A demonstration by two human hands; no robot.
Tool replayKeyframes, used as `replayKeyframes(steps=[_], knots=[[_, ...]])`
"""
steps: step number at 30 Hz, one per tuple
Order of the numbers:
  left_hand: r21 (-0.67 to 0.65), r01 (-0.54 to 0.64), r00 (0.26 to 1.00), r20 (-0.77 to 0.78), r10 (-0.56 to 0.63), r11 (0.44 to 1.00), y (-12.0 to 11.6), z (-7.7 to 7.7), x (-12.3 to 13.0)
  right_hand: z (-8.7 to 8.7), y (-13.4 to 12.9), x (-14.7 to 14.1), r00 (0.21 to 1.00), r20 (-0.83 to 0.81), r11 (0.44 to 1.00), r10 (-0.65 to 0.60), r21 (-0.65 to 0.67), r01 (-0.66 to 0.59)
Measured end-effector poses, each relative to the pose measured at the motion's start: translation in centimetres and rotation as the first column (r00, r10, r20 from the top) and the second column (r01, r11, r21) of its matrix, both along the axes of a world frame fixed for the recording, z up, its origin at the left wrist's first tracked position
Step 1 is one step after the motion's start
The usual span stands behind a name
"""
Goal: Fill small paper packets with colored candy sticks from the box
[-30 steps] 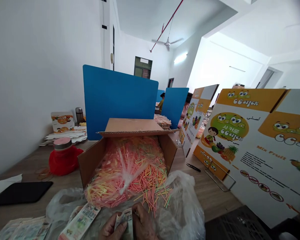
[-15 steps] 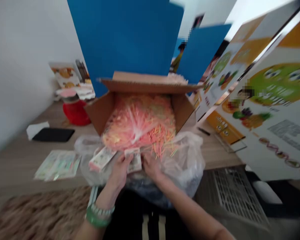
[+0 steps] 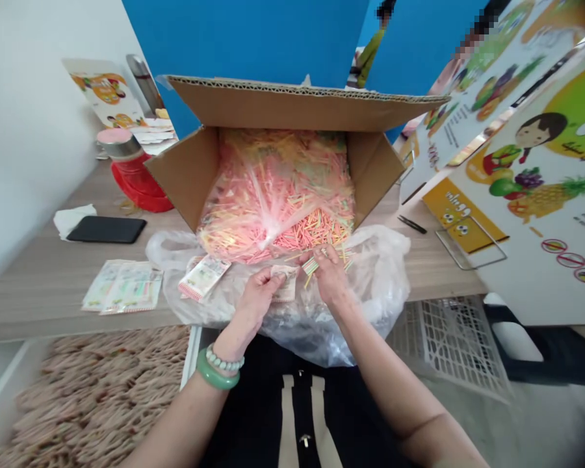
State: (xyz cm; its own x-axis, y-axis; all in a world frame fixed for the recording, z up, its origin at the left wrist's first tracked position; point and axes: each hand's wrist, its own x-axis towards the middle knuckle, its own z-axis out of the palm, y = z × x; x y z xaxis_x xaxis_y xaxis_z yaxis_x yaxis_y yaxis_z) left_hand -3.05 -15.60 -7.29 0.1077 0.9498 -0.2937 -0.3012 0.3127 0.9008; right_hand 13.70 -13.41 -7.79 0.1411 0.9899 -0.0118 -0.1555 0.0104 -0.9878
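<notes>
My left hand (image 3: 259, 294) is closed on a small printed packet (image 3: 286, 284), pinched near its upper edge. Just to the right, my right hand (image 3: 330, 273) is closed around a few thin coloured sticks (image 3: 310, 266); the exact number is hard to make out. Beyond both hands a cardboard box (image 3: 307, 104) lies with its opening toward me. Inside it, a clear plastic bag (image 3: 268, 227) is full of pink, yellow and green sticks, some loose at its mouth. A stack of printed packets (image 3: 203, 277) rests left of my left hand on a crumpled clear plastic sheet (image 3: 370, 279).
Filled packets (image 3: 123, 287) and a black phone (image 3: 107, 229) lie on the left of the table (image 3: 39, 279). A red flask (image 3: 135, 170) stands behind them. Tweezers (image 3: 412, 224) lie at right near a printed carton (image 3: 541, 195). Below left is a bin of many brown pieces (image 3: 107, 390).
My right hand has moved up and right from beside the packet and now holds sticks. The left hand still holds a packet. The camera view has shifted, placing the box higher.
</notes>
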Motion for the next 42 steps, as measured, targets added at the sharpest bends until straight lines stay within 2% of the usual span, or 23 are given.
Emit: replayKeyframes(steps=[3,8,11,17,21,25,31,34,37,42], knots=[[0.018,0.025,0.999,0.026,-0.025,1.0,-0.2,0.1,0.4,0.2,0.2,0.0,0.978,-0.205,1.0,-0.024,-0.006,0.023],[-0.024,0.125,0.99,0.064,-0.124,0.992,-0.6,-0.2,0.7,0.5,0.0,-0.1,0.965,-0.263,0.999,-0.017,0.025,0.024],[-0.072,0.168,0.985,0.053,-0.164,0.983,-0.7,-0.5,0.7,0.8,-0.2,-0.1,0.971,-0.239,0.999,-0.007,0.044,0.017],[-0.087,0.097,0.995,-0.006,-0.098,0.991,-0.5,-0.3,0.6,1.7,-0.7,0.2,0.986,-0.167,0.998,0.0,0.055,0.01],[-0.085,0.072,0.996,-0.045,-0.076,0.994,-0.3,-0.6,0.3,2.4,-1.0,-0.1,0.992,-0.123,0.993,-0.023,0.112,0.037],[-0.109,0.093,0.979,-0.173,-0.111,0.99,-0.4,-0.7,0.1,2.8,-1.3,-0.7,0.998,-0.063,0.985,0.01,0.173,0.001],[-0.144,0.122,0.952,-0.264,-0.157,0.982,-0.7,0.0,-0.2,3.7,-1.4,-1.6,1.0,-0.005,0.991,0.0,0.136,0.001],[-0.132,0.149,0.952,-0.247,-0.178,0.98,-0.7,0.2,-0.1,4.7,-1.4,-2.3,0.999,0.03,0.99,0.015,0.141,-0.019],[-0.127,0.171,0.959,-0.204,-0.195,0.977,-0.7,0.6,0.0,5.1,-1.6,-2.9,0.994,0.069,0.982,0.082,0.165,-0.092],[-0.123,0.172,0.973,-0.13,-0.188,0.977,-0.9,1.0,-0.4,3.8,-1.9,-2.4,0.978,0.113,0.977,0.176,0.097,-0.188]])
